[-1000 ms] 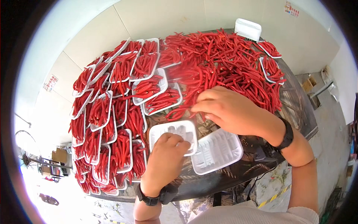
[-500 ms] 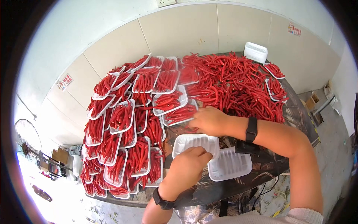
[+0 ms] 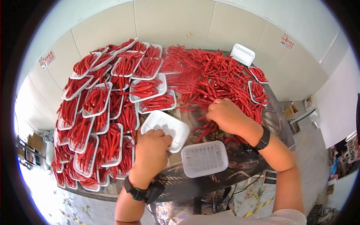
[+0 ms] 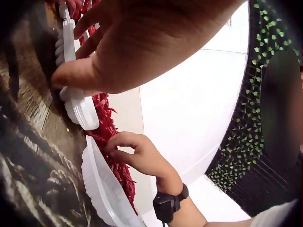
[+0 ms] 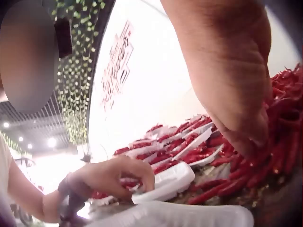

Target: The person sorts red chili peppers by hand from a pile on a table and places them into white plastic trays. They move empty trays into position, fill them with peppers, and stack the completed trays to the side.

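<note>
My left hand (image 3: pixel 150 152) pinches a white plastic tray (image 3: pixel 175 125), thumb and fingers on either side of its near edge. The tray is tilted and has no chilies in it. My right hand (image 3: pixel 229 117) reaches down to the near edge of a big loose heap of red chilies (image 3: pixel 221 73). In the right wrist view its fingertips are among the chilies (image 5: pixel 227 187); I cannot tell whether they hold any. A second white tray (image 3: pixel 204 159), bare inside, lies on the table between my hands, nearer to me.
Overlapping white trays full of red chilies (image 3: pixel 95 99) cover the table's left side. At the back right stands a stack of white trays (image 3: pixel 243 54), with two filled trays (image 3: pixel 258 92) near it. A tiled wall (image 3: pixel 172 24) runs behind the table.
My right hand has moved from beside the filled trays rightward to the heap's near edge. The tray in my left hand has turned and now sits apart from the second tray. The head view has shifted.
</note>
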`<action>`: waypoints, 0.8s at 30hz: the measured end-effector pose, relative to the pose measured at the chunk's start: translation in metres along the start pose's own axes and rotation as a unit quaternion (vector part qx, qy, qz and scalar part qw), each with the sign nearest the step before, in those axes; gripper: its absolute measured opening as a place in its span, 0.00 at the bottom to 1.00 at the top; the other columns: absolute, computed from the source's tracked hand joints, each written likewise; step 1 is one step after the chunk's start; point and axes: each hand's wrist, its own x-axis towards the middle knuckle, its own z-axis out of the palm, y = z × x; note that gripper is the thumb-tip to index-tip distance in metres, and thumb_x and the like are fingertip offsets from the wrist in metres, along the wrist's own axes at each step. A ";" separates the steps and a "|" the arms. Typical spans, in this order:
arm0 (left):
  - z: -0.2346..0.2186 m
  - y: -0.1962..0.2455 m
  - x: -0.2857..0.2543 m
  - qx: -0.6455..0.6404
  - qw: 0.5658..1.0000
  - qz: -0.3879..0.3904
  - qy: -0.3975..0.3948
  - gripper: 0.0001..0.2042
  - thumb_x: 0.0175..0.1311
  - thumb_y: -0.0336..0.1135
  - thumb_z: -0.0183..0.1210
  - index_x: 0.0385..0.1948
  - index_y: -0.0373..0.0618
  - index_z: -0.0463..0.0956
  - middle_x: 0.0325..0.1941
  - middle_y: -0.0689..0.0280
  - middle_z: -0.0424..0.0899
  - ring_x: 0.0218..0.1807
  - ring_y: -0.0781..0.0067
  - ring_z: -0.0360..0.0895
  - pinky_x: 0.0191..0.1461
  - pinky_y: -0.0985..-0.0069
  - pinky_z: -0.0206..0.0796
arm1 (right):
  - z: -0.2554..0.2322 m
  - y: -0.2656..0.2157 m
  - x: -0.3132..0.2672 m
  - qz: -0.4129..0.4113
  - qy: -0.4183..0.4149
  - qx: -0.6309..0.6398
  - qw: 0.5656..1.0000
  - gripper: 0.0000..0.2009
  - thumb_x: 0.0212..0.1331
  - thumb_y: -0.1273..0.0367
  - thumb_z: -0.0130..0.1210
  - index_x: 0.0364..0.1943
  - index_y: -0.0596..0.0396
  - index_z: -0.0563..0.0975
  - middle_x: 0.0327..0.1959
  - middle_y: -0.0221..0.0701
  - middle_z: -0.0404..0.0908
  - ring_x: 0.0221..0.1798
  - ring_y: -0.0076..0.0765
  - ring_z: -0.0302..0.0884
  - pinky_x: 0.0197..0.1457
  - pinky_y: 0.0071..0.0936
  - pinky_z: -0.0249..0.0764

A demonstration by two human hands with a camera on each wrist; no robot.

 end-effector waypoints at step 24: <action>0.030 0.042 0.008 -0.601 0.758 -0.215 -0.133 0.12 0.78 0.38 0.45 0.43 0.39 0.71 0.29 0.65 0.81 0.28 0.77 0.78 0.33 0.80 0.71 | 0.026 -0.023 0.004 0.171 0.263 0.186 0.931 0.08 0.56 0.67 0.63 0.39 0.51 0.80 0.30 0.32 0.77 0.37 0.44 0.74 0.42 0.40 0.70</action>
